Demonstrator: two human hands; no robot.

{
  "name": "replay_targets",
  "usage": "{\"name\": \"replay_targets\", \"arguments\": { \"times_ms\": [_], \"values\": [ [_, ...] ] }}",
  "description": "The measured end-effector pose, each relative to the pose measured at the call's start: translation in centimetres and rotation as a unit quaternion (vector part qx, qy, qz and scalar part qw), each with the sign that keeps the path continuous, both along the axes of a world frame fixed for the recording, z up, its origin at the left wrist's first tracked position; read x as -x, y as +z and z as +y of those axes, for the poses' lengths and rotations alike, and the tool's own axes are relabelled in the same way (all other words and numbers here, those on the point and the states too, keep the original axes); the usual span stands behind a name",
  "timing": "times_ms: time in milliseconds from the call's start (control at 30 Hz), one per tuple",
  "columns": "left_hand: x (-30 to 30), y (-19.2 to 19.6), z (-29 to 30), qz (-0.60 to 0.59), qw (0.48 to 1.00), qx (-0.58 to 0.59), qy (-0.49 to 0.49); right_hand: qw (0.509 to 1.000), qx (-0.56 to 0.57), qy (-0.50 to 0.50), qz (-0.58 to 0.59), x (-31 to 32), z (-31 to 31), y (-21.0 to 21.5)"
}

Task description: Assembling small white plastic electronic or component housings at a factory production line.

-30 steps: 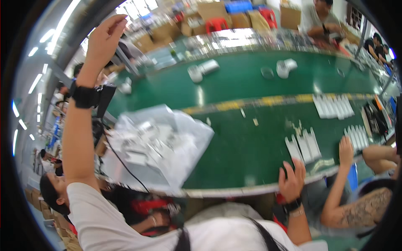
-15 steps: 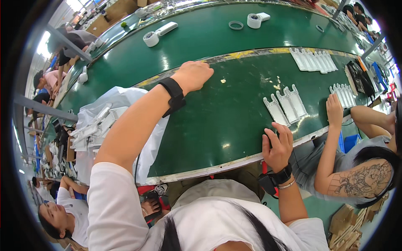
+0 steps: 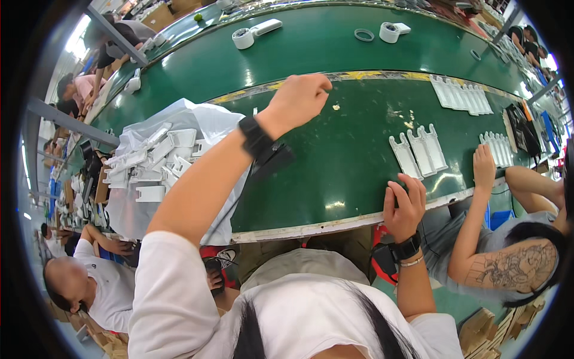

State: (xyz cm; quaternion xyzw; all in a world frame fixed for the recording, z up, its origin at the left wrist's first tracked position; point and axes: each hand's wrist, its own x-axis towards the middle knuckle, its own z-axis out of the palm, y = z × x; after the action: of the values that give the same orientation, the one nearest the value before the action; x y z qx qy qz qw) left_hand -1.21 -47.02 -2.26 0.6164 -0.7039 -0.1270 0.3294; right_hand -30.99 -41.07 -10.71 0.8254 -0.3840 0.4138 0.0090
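Observation:
My left hand (image 3: 302,102) reaches across the green table, its fingers curled together. Whatever they may hold is hidden from view. A narrow white piece (image 3: 255,112) shows just beyond my left wrist, mostly covered by it. At the table's near edge my right hand (image 3: 405,206) has its fingers loosely bent and apart, with nothing in it. Just beyond that hand, white plastic pieces with forked ends (image 3: 428,149) stand side by side on the table. Left of my forearm, a pile of white plastic parts (image 3: 161,157) lies on a clear plastic bag (image 3: 224,118).
Beyond a yellow-black strip (image 3: 365,75) runs a green surface carrying white round-headed devices (image 3: 243,39) and a grey ring (image 3: 364,35). More forked pieces (image 3: 460,94) lie at far right. A co-worker's hand (image 3: 484,164) is beside another row. Another person (image 3: 107,293) sits at left.
The whole view has shifted, bringing more of the white pile into sight. My left hand has moved slightly right and away from me. My right hand stays near the table edge.

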Motion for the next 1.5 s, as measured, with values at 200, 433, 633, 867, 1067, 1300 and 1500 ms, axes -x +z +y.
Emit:
{"name": "replay_targets", "arguments": {
  "times_ms": [200,433,633,867,1067,1300,1500],
  "values": [
    [-4.9,5.2,8.2,-0.16,0.984,0.05,0.058,0.995,-0.047,0.086,0.006,-1.8,1.8,3.0],
    [-18.8,13.1,16.2,-0.237,0.948,-0.063,0.204,0.993,-0.074,0.092,0.01,-0.7,2.4,2.9],
    [-24.4,0.2,21.4,-0.269,0.947,-0.109,0.134,0.986,-0.099,0.135,-0.006,-2.7,2.9,3.7],
    [-19.6,0.2,16.9,-0.328,0.896,-0.274,0.122,0.982,-0.097,0.158,0.045,-2.9,3.6,3.5],
    [-20.2,0.9,18.2,-0.316,0.926,-0.167,0.125,0.98,-0.088,0.172,0.04,-3.0,3.4,3.7],
    [-14.9,7.7,19.7,-0.195,0.965,0.067,0.163,0.959,-0.143,0.243,-0.033,-5.5,3.8,6.6],
    [-1.8,8.6,19.3,0.02,0.955,-0.268,-0.129,0.933,-0.081,0.346,-0.065,-8.8,5.3,9.7]
  ]
}}
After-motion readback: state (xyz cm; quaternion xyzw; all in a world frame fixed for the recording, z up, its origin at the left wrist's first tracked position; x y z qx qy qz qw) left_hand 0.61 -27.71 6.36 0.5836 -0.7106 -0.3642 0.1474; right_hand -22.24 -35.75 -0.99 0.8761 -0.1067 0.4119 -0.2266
